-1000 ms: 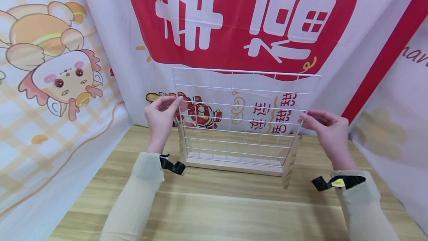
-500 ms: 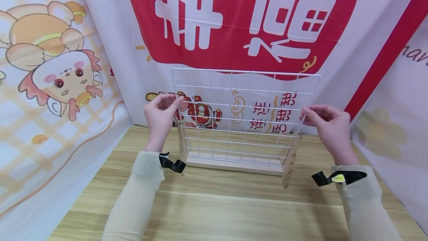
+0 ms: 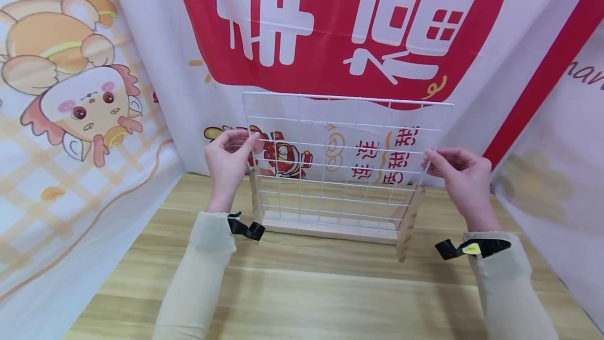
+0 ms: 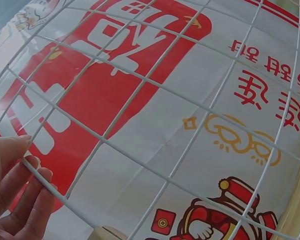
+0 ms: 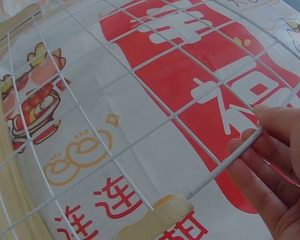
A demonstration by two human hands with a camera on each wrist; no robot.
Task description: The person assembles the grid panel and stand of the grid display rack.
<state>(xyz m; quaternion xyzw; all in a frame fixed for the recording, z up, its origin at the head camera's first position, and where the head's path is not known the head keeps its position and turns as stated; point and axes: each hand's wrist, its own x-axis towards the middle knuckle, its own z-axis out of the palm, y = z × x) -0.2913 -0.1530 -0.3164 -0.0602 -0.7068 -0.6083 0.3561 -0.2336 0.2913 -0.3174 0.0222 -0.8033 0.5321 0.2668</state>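
Observation:
A white wire grid panel stands upright between two wooden side posts, above a wooden base bar. My left hand pinches the panel's left edge wire between thumb and fingers, a little above the left post. On the opposite side my right hand pinches the right edge wire at about the same height. In the left wrist view, thumb and fingertips lie along the edge wire. The right wrist view shows the right fingers curled behind the wire, close to the post's top.
The rack stands on a wood-grain table. Behind it hangs a white cloth with a large red printed patch. A checked cartoon cloth hangs at the left, another pale cloth at the right.
The right hand has shifted slightly up along the edge wire and its grip has closed more around it. The left hand keeps its pinch. The head view has tilted slightly.

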